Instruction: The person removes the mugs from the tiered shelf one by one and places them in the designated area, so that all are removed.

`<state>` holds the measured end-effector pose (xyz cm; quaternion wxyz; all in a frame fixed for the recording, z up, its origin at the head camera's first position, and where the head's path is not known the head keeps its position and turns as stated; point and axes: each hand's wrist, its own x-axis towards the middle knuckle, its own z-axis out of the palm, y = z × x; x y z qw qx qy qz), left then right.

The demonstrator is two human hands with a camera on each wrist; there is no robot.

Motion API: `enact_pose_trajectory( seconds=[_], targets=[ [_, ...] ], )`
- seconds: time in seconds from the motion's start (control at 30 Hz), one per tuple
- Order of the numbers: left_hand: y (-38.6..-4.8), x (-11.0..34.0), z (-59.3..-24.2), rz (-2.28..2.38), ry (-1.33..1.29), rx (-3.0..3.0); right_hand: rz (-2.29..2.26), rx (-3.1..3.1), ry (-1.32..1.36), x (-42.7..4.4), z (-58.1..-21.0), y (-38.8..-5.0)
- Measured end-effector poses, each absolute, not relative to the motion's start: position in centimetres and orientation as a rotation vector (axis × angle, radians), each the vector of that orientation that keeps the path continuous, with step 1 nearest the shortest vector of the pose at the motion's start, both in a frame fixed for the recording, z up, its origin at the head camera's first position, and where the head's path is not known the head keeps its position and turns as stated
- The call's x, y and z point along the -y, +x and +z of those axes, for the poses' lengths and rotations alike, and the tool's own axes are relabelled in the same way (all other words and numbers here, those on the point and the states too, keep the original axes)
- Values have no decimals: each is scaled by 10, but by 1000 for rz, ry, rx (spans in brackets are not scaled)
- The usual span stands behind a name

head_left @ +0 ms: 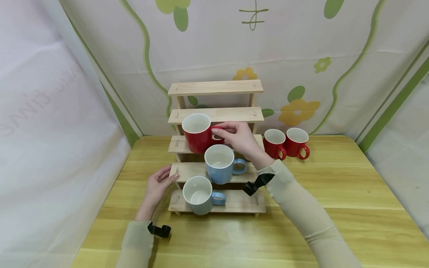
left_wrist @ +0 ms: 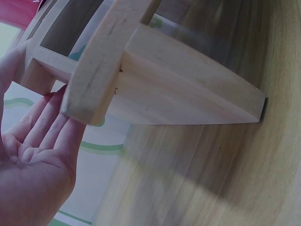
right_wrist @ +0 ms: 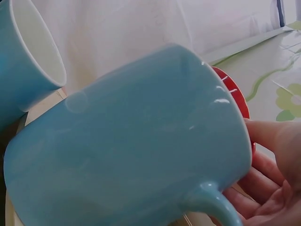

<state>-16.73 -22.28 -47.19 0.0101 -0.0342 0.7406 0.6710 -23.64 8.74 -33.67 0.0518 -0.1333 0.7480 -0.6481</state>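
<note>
Sleeves (head_left: 310,210) foremost | left hand (head_left: 157,189) grips rack (head_left: 187,170) | right hand (head_left: 242,139) pinches red mug (head_left: 197,141)

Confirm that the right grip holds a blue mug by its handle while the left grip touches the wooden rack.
Wrong colour: the head view shows the right grip holding a red mug by its handle. The left grip does touch the wooden rack.

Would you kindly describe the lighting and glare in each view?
Head: bright, fairly even; left wrist: dimmer, soft shadow across the wooden table; right wrist: small white glints on the nearer blue mug and on the red mug behind it.
</note>
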Motion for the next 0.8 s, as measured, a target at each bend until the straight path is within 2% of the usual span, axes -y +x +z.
enact_pose_trajectory(
  seconds=[0.8],
  targets=[
    [-166, 222, -472, 2083, -107, -2326, -2062, -2150, -439, -98, -346, -235]
  ],
)
